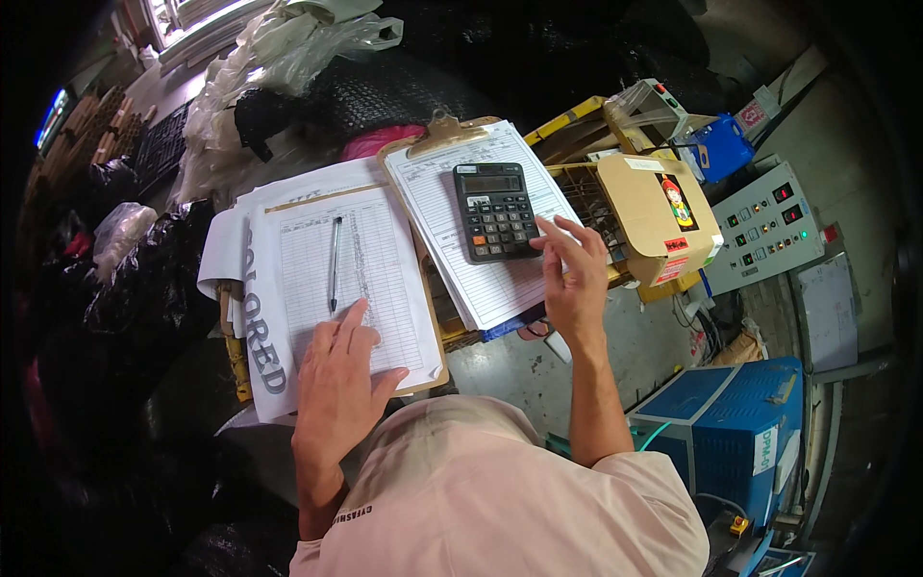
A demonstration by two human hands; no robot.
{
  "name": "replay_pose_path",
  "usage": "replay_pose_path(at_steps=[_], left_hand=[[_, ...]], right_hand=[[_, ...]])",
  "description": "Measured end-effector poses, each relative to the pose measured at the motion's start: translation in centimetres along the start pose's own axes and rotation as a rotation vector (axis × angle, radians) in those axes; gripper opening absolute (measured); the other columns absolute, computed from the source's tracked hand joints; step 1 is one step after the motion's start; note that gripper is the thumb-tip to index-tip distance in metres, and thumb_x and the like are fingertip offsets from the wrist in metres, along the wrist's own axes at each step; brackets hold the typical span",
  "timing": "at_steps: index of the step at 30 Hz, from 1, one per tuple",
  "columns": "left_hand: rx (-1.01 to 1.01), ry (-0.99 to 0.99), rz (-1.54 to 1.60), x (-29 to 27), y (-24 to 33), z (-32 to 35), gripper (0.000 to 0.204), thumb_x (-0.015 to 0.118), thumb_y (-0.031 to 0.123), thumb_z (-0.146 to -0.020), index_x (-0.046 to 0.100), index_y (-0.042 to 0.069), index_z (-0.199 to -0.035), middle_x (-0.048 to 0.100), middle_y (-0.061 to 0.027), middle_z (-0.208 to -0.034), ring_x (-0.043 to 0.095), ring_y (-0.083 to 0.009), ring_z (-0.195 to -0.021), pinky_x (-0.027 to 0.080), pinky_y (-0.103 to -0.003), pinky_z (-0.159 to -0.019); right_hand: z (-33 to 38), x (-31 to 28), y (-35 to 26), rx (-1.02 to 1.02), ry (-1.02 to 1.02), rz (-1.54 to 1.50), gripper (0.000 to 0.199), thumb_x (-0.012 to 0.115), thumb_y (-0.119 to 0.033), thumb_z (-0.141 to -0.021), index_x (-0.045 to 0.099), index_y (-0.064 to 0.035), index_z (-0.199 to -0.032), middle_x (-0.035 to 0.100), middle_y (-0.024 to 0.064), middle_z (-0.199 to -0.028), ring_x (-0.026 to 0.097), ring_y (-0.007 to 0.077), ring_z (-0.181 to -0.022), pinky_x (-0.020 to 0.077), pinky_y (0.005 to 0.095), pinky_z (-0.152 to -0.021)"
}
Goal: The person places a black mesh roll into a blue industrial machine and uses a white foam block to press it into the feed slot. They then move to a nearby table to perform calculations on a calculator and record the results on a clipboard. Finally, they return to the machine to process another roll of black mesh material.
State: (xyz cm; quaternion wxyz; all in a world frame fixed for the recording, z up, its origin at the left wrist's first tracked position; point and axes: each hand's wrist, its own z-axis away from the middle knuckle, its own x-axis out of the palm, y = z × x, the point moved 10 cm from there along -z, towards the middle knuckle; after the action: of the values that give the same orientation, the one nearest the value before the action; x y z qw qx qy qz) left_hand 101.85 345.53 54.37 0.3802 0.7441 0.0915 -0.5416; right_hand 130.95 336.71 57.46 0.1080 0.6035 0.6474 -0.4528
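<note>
Left hand [336,385] on the gridded sheet [396,288], fingers spread, just below the pen [335,269] | right hand [574,274] by the calculator [495,229], fingers loosely apart (touching? can't tell) | calculator lies on clipboard papers [433,188], over a yellow-edged surface [237,370] | room: black plastic [375,91] beyond, control panel [766,231] and blue machine [735,409] right!
</note>
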Motion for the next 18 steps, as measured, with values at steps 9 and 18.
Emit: replay_pose_path(at_steps=[9,18], left_hand=[[0.021,0.014,-0.003,-0.1,-0.2,0.3,0.047,0.088,0.024,-0.087,0.064,0.001,-0.120,0.056,-0.0208,-0.160,0.056,-0.0416,-0.129,0.049,-0.050,-0.109],[0.009,0.004,-0.009,0.2,-0.4,0.3,0.048,0.087,0.028,-0.089,0.064,0.000,-0.121,0.055,-0.0205,-0.161,0.055,-0.0413,-0.130,0.048,-0.050,-0.110]], right_hand=[[-3.4,3.2,-3.5,-0.094,-0.100,-0.044,0.049,0.066,-0.001,-0.100,0.070,-0.0161,-0.147,0.083,-0.0001,-0.106,0.059,0.0272,-0.144,0.0246,0.0574,-0.129],[-2.2,1.0,-3.7,-0.094,-0.078,-0.049,0.049,0.064,0.000,-0.099,0.073,-0.0166,-0.144,0.084,0.0010,-0.103,0.062,0.0269,-0.139,0.0267,0.0585,-0.128]])
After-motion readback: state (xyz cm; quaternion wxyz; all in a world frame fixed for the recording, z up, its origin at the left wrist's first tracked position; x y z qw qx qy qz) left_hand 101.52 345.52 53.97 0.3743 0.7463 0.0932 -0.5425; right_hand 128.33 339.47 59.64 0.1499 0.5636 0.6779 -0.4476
